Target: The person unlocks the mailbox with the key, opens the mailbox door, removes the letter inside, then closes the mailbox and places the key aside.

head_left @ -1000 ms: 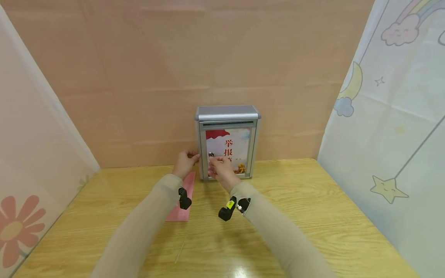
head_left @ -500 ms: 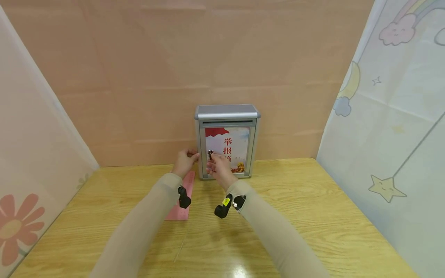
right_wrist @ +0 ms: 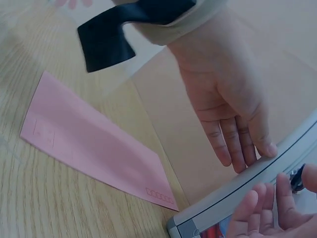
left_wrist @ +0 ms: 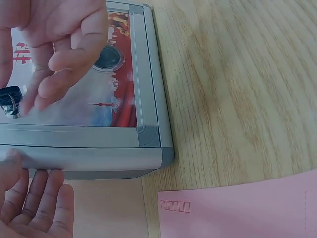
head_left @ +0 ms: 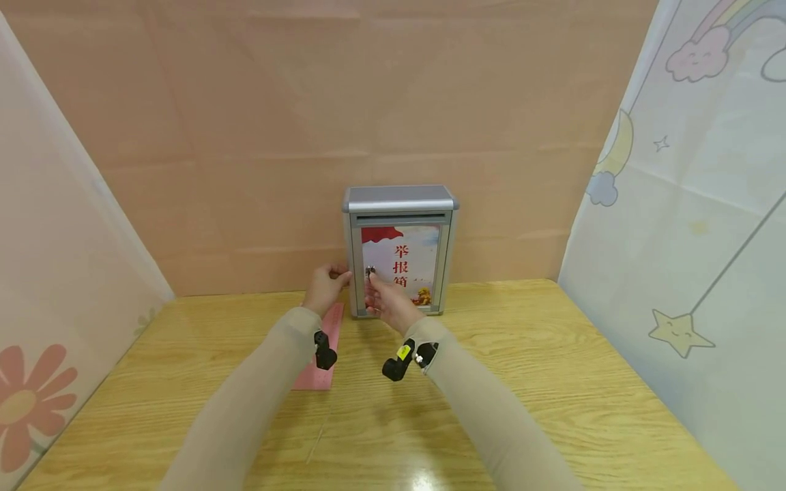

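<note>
A silver metal letter box [head_left: 402, 198] stands upright at the back of the table, its front bearing a printed sheet with red characters. A small key with a dark head [left_wrist: 11, 94] sits in the lock on the front's left side. My right hand [head_left: 393, 303] has thumb and forefinger at that key and appears to pinch its head; the other fingers hang below. My left hand [head_left: 322, 292] touches the box's left side, thumb and fairly straight fingers against the side panel in the left wrist view. Beneath the left wrist lies a pink envelope [right_wrist: 94, 141].
The wooden table [head_left: 528, 382] reaches the peach backdrop [head_left: 245, 136] just behind the box. Printed white panels [head_left: 681, 225] rise on both sides. A thin pale line [head_left: 316, 443] lies on the tabletop near the front. Black cameras [head_left: 398, 361] are strapped to both wrists.
The box's front door, seemingly slightly askew a second ago, now looks flush with its frame. My right fingers have shifted slightly at the key. The left hand stays at the box's side.
</note>
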A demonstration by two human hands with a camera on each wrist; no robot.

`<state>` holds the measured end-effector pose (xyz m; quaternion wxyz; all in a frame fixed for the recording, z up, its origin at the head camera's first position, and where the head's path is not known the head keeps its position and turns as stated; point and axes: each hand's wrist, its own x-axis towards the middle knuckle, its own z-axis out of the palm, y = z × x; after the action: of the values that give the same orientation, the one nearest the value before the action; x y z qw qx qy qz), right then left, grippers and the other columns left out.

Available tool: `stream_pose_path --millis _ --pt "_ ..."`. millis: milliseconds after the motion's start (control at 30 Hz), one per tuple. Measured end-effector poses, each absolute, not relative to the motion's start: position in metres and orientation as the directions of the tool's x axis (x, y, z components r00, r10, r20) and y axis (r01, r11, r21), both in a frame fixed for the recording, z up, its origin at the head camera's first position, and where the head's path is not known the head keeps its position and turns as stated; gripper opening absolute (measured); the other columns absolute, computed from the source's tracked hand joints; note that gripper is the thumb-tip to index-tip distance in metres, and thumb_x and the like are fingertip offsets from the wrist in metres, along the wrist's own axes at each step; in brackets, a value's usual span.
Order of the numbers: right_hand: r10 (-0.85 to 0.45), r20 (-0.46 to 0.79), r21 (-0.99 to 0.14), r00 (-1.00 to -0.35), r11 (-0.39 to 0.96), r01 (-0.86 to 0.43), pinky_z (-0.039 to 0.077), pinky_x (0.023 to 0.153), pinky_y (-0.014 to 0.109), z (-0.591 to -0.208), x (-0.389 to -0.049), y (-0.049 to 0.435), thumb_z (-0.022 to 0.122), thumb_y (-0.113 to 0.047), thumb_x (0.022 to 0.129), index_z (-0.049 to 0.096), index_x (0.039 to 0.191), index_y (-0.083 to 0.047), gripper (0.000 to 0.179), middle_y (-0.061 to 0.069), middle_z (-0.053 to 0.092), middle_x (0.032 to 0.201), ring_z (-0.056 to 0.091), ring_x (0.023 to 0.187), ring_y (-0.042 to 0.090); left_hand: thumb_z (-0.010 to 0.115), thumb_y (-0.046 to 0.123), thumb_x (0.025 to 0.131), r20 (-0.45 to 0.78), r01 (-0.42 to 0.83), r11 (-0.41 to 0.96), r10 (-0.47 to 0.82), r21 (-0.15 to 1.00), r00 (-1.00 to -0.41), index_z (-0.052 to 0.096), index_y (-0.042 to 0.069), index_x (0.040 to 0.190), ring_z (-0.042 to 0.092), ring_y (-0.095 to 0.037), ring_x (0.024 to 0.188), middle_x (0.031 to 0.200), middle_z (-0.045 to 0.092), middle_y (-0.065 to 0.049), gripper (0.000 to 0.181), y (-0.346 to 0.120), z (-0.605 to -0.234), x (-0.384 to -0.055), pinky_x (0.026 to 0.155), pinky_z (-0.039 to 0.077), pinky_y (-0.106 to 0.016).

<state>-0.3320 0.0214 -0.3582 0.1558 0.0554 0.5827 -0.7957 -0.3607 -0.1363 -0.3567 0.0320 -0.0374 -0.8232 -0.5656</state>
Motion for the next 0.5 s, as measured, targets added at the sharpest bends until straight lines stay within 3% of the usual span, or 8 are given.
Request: stream_pose_path --millis 233,500 --pt "-0.215 -0.315 -0.856 -0.924 -0.356 0.374 0.044 0.073 0.025 -0.3622 -0.3394 0.0254 0.053 -0.031 0.100 0.062 0.109 -0.009 0.025 -0.002 0.058 0.090 0.053 0.079 0.009 0.058 0.016 0.098 0.104 0.102 0.362 0.016 0.927 -0.995 0.057 -0.005 0.117 0.060 -0.038 0.108 0.106 0.061 -0.019 0.028 -0.1367 -0.3576 -0.3600 0.090 0.048 -0.040" --pt "-0.197 -0.373 -0.829 -0.907 -0.368 0.421 0.040 0.066 0.022 -0.3593 -0.3429 0.0285 0.059 -0.029 0.097 0.065 0.104 -0.010 0.021 -0.003 0.059 0.085 0.052 0.075 0.008 0.059 0.016 0.097 0.129 0.115 0.364 -0.012 0.924 -0.992 0.060 -0.004 0.114 0.061 -0.039 0.106 0.104 0.063 -0.019 0.027 -0.1334 -0.3590 -0.3589 0.087 0.049 -0.039"
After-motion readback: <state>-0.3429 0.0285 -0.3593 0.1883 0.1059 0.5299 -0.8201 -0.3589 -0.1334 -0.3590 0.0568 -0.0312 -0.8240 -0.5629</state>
